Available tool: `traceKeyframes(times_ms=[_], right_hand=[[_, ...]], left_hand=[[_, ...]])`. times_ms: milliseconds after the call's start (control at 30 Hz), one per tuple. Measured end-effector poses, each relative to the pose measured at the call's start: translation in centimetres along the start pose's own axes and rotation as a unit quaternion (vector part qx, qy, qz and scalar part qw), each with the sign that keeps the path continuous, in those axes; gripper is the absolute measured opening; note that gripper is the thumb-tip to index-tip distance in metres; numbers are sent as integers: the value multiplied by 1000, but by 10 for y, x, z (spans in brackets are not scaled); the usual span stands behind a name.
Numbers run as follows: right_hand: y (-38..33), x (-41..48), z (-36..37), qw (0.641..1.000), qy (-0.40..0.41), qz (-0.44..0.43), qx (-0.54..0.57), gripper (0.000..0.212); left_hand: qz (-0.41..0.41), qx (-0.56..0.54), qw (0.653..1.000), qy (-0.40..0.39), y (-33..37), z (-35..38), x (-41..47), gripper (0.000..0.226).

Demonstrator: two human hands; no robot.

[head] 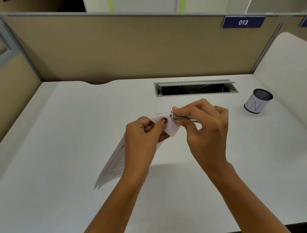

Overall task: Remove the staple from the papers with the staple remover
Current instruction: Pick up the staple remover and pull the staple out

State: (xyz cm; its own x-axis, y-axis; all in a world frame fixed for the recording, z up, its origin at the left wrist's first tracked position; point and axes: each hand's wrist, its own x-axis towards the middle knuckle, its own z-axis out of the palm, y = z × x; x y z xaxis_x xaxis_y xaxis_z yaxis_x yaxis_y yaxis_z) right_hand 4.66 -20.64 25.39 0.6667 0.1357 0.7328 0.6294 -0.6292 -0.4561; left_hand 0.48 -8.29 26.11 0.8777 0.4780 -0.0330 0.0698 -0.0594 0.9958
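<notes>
I see the papers (116, 164) lifted off the white tabletop (58, 143), their long axis running from the loose end at 7 o'clock up to the gathered corner at 1 o'clock. The sheets are white with faint printed lines, the top corner curled over. My left hand (143, 135) has its grip closed on that corner, thumb on top. My right hand (205, 126) has its grip closed around the silver staple remover (181, 117), which lies almost level, its nose pointing to 9 o'clock and touching the corner. Farther off at 2 o'clock stands a cylindrical cup (257, 101).
</notes>
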Motion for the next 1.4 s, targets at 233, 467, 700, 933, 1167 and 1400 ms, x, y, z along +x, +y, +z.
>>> traceKeyframes(times_ms=[233,467,700,933,1167,1400], right_hand=[[-2,2,-3,999,-4,-31,-20,17],[-4,0,1,998,27,-62,-13,36],[-1,-3,7,968,85,-218,-88,29],[6,-11,5,927,156,-319,-122,14],[-5,-3,2,999,45,-11,11,9],[-6,-6,6,1000,0,-17,-6,11]], left_hand=[[11,8,1000,-3,2,1,-1,25],[-25,27,999,20,3,-1,2,22],[-31,22,999,38,2,-2,1,31],[-63,-44,997,22,3,-6,2,31],[-44,-16,998,37,0,-6,2,29],[-17,-3,999,32,-3,-5,3,22]])
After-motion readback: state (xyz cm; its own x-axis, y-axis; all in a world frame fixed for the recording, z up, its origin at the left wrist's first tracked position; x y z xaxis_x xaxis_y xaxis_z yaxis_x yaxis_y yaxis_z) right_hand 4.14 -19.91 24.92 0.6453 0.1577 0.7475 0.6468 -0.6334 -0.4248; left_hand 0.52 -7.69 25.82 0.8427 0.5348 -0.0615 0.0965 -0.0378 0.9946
